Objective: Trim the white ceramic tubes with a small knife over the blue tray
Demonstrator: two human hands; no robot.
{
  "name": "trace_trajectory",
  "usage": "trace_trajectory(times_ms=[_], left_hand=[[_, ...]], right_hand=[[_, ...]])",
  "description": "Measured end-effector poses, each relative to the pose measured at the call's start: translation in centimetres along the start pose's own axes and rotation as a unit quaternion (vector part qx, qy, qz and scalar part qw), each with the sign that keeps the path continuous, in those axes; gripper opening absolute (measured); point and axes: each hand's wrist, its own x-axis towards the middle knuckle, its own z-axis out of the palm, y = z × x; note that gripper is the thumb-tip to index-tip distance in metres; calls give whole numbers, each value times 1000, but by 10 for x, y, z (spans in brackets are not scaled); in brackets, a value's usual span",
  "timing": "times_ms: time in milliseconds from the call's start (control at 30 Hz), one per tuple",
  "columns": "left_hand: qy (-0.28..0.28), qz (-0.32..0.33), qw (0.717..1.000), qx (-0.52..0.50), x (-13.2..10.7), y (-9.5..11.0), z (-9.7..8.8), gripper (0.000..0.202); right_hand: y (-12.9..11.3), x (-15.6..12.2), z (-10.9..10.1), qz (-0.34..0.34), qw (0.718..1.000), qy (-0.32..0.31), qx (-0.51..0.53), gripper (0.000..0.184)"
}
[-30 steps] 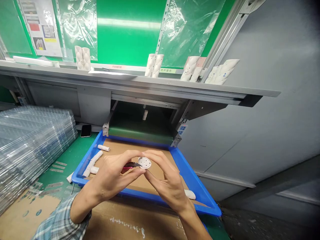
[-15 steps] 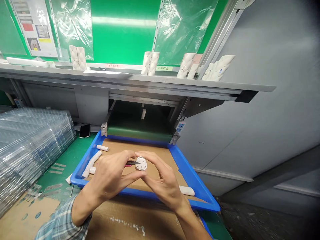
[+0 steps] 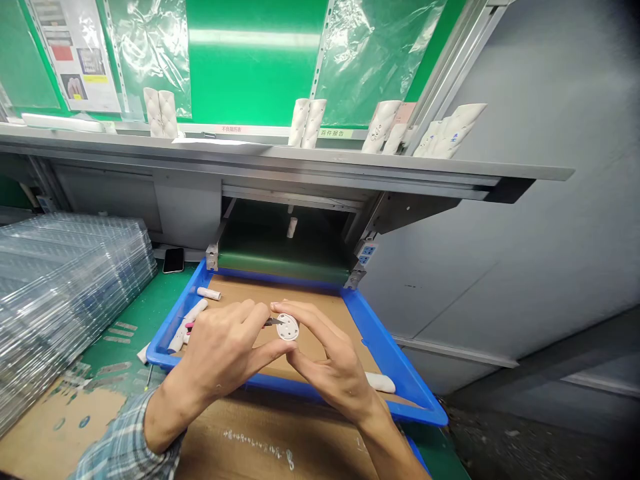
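My left hand is closed around a slim pointed tool with a dark metal tip. A bit of pink shows behind the fist, and most of the tool is hidden in the fingers. My right hand grips a white tube-like plastic piece between thumb and fingers. The round end of this piece faces me and has several small holes. The tool's tip lies against that end face. My left thumb reaches the lower edge of the piece. Both hands are above a blue tray lined with cardboard.
Several white tubes lie in the tray. Behind it a green conveyor belt carries small white pieces. Clear plastic trays are stacked at left, near a phone. White patterned tubes stand on the shelf overhead.
The view has shifted slightly, moving the scene to the right. The white piece has turned a little, and more pink of the tool shows behind my left hand. Both grips stay.
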Motion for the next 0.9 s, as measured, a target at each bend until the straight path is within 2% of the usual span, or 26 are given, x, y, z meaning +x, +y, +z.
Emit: trace_trajectory(times_ms=[300, 433, 667, 900], left_hand=[[8, 18, 1000, 2, 1, 0, -1, 53], [11, 23, 997, -77, 3, 1, -2, 51], [32, -40, 975, -214, 3, 3, -3, 28], [26, -43, 974, -223, 5, 3, -5, 26]], right_hand=[[0, 0, 1, 11, 1000, 16, -7, 43], [-1, 1, 0, 10, 1000, 19, -5, 39], [-2, 2, 3, 11, 997, 71, -7, 26], [-1, 1, 5, 5, 995, 92, -21, 27]])
